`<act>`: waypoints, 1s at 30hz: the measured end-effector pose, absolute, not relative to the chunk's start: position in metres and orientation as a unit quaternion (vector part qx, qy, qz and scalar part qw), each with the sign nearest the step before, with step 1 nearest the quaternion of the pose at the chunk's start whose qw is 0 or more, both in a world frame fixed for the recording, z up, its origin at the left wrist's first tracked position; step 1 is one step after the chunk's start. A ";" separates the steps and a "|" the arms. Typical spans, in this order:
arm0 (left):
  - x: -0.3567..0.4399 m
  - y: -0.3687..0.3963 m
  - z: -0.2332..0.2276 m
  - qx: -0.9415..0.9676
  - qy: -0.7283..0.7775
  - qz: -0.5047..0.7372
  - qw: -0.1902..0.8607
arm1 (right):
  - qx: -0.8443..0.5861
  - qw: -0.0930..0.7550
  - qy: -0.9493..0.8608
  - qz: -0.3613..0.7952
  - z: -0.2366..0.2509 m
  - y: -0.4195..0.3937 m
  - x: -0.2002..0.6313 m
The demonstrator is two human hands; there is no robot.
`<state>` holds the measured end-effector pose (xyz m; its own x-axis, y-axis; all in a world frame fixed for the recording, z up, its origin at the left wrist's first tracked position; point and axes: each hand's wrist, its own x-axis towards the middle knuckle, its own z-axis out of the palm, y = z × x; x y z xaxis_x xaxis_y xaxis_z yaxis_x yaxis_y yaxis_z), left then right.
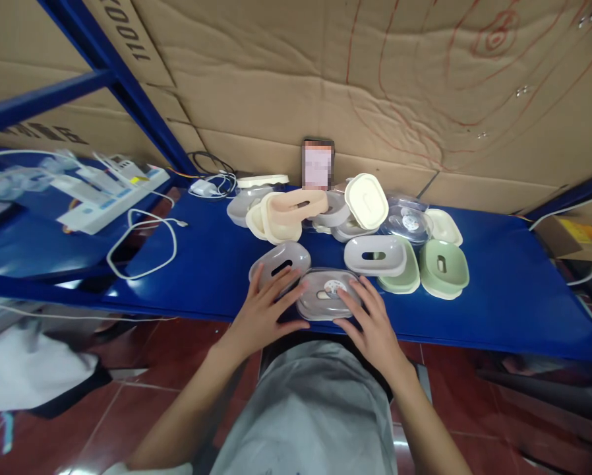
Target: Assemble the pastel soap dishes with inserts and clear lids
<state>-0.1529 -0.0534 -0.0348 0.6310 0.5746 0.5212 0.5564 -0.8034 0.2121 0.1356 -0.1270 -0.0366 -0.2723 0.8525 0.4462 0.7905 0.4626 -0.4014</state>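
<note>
At the front edge of the blue table lies a grey oval box with a clear lid (308,305), a round printed sticker on it. My right hand (375,323) rests on this box's right side, fingers spread over the lid, thumb by the front edge. My left hand (261,313) has its fingers apart, across a grey slotted tray (296,252) and the near left edge of the lidded box. Another grey slotted tray (375,254) leans on a green container (409,280) beyond my right hand. A green slotted container (444,264) stands farther right.
Behind are a peach slotted piece (306,203), cream lids (366,201), clear covers (405,221) and a phone (318,165) against the cardboard (256,99). At left lie a power strip (113,201) and a white cable (142,224). A blue frame post (142,99) rises there.
</note>
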 end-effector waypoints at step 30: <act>-0.152 -0.055 -0.040 0.857 0.374 0.352 -0.024 | -0.615 0.376 -0.611 -0.327 -0.044 -0.216 0.293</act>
<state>-0.1519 -0.0547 -0.0401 0.4716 0.6248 0.6223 0.6585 -0.7189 0.2228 0.2926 -0.2156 -0.0444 0.0396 0.5062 0.8615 0.9976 0.0286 -0.0627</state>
